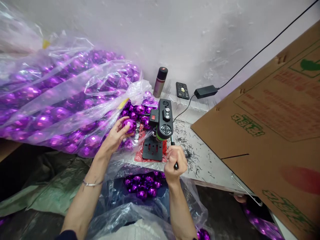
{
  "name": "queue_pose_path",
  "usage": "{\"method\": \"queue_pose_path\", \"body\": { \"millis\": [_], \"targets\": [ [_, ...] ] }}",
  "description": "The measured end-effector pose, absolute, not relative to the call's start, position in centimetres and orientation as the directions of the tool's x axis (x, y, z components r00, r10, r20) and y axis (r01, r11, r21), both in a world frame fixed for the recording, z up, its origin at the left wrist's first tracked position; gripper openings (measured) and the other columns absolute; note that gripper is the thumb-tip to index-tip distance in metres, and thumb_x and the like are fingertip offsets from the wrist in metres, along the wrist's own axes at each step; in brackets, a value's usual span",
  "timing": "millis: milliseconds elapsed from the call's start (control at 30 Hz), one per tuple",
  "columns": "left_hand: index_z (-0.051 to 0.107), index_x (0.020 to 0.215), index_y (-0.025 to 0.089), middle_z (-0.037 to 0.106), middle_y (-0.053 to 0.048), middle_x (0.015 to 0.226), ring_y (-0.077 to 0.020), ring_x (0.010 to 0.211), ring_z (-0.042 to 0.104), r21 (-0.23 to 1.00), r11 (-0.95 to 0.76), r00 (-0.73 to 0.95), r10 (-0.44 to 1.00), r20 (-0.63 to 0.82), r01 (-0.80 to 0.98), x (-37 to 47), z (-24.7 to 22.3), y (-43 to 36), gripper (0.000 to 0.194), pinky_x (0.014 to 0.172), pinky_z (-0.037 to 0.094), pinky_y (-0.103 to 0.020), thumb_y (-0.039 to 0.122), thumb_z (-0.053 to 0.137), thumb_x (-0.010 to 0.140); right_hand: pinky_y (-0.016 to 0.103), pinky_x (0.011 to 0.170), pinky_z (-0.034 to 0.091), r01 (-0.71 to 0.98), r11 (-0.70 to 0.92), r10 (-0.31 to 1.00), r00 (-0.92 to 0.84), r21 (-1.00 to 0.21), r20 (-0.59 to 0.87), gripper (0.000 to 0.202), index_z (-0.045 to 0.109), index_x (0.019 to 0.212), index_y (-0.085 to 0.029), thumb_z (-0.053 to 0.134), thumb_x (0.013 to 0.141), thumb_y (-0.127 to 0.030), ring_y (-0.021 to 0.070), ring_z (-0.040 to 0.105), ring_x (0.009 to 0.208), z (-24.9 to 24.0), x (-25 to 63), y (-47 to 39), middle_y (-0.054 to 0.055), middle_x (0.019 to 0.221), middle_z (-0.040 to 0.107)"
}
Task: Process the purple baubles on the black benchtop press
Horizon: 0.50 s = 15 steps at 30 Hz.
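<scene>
My left hand (115,136) holds a shiny purple faceted ball (129,126) between thumb and fingers, just left of the machine. With its fingers wrapped round a black lever handle (176,165), my right hand (176,163) is closed at the machine's right side. The machine is a small black bench drill press (166,118) with a red switch, vents on top and a slotted base plate (152,150). Red plastic (140,155) lies under that plate. Behind my left hand, more purple balls (133,115) spill from the mouth of a large clear bag (75,100).
A spray can (160,82), a phone (182,90) and a black power adapter (206,91) stand or lie along the wall. Dark shavings litter the white table (207,163). A big cardboard box (270,133) fills the right. Below the edge, an open bag holds purple balls (142,185).
</scene>
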<state>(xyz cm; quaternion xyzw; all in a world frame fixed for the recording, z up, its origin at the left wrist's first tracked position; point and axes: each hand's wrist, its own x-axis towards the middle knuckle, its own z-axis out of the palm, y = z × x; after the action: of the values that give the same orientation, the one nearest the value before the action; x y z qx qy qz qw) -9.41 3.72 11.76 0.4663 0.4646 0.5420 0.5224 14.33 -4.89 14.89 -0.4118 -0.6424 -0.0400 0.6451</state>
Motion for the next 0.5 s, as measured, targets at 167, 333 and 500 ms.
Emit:
{"method": "queue_pose_path", "body": {
  "millis": [167,333,500],
  "targets": [
    [0.066,0.143,0.025,0.076,-0.011,0.131,-0.0277,0.11,0.077,0.953,0.14,0.026,0.99,-0.138,-0.268,-5.4,9.7,-1.3,0.07,0.092,0.068,-0.042,0.063,0.081,0.086,0.029,0.059,0.043,0.581,0.648,0.49,0.176,-0.492,0.853,0.034,0.048,0.074,-0.024,0.045,0.103,-0.007,0.0129,0.058,0.065,14.7,14.4,-5.0,-0.003,0.067,0.053],
    [0.062,0.149,0.019,0.074,-0.015,0.14,-0.0315,0.121,0.076,0.999,-0.017,-0.042,0.999,0.018,0.032,-1.4,5.4,-2.1,0.076,0.11,0.061,-0.048,0.06,0.08,0.087,0.029,0.06,0.044,0.583,0.649,0.5,0.159,-0.49,0.851,0.033,0.051,0.074,-0.023,0.045,0.103,-0.007,0.0132,0.059,0.066,14.8,14.5,-5.1,-0.003,0.068,0.055],
    [0.064,0.144,0.019,0.074,-0.016,0.14,-0.0337,0.132,0.071,0.885,-0.271,0.024,0.959,0.283,0.38,-0.5,3.3,-0.7,0.06,0.115,0.057,-0.051,0.048,0.079,0.093,0.028,0.061,0.046,0.591,0.65,0.501,0.14,-0.478,0.854,0.033,0.052,0.076,-0.023,0.045,0.102,-0.006,0.0128,0.06,0.066,14.9,14.6,-5.2,-0.002,0.069,0.057]
  ]
}}
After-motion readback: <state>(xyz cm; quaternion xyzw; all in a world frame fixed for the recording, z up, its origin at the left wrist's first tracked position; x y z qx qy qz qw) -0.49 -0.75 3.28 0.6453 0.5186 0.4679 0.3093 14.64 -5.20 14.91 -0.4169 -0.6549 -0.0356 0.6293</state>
